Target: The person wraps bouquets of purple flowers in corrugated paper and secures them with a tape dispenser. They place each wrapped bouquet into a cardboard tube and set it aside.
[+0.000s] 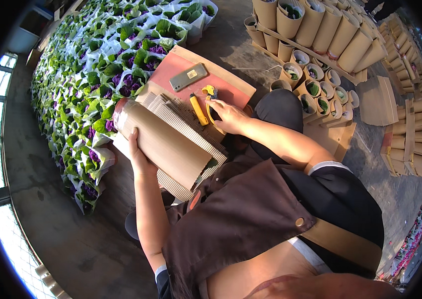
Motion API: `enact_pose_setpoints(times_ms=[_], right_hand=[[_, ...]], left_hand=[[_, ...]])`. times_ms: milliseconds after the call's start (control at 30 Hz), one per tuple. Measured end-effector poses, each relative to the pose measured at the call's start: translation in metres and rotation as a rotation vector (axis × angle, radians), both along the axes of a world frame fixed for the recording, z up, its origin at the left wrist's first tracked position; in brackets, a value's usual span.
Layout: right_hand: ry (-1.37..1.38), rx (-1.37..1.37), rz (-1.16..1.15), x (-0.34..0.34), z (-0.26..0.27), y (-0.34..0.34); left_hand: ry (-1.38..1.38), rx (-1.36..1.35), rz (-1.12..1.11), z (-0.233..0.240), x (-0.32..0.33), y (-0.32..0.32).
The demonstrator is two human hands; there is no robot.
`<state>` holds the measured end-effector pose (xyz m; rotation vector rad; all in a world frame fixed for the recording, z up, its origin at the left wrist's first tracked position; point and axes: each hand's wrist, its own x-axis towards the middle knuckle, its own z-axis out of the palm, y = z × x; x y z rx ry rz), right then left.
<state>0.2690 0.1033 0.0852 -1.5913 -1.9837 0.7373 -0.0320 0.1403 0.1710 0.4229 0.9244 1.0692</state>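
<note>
My left hand [142,159] grips the side of a rolled corrugated cardboard sleeve [166,138]. Clear and reddish tape covers its far end, and green leaves [211,163] show at the end nearest me. The sleeve lies over a stack of corrugated cardboard sheets [166,104]. My right hand [229,115] is at a pair of yellow-handled pruning shears [210,90], fingers partly spread over the handles; whether they grip is unclear. Beside the shears lies a yellow utility knife [198,109]. A smartphone [188,77] lies farther back on the red-topped work board [229,82].
Purple-and-green ornamental cabbages [95,74] in white wraps crowd the left. At the upper right, cardboard sleeves [310,26] stand in rows, several with leaves inside. More bundled sleeves [407,138] and a flat cardboard piece [377,101] are on the right floor.
</note>
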Motion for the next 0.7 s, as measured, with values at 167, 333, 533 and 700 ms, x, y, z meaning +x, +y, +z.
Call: enact_pose_setpoints(times_ms=[167,333,533,700], right_hand=[[0.283,0.530,0.401,-0.009,0.083,-0.066],[0.192,1.033,0.181,0.017,0.130,-0.081],[0.264,0.532,-0.457,0.166,0.242,-0.178],[-0.473,-0.063,-0.748,0.225,0.251,-0.251]], left_hand=[[-0.025,-0.150,0.201,-0.001,0.013,0.000],[-0.183,0.005,-0.145,0.035,0.091,-0.017],[0.073,0.299,-0.790,0.061,0.133,-0.036],[0.222,0.144,-0.725,0.036,0.123,-0.037]])
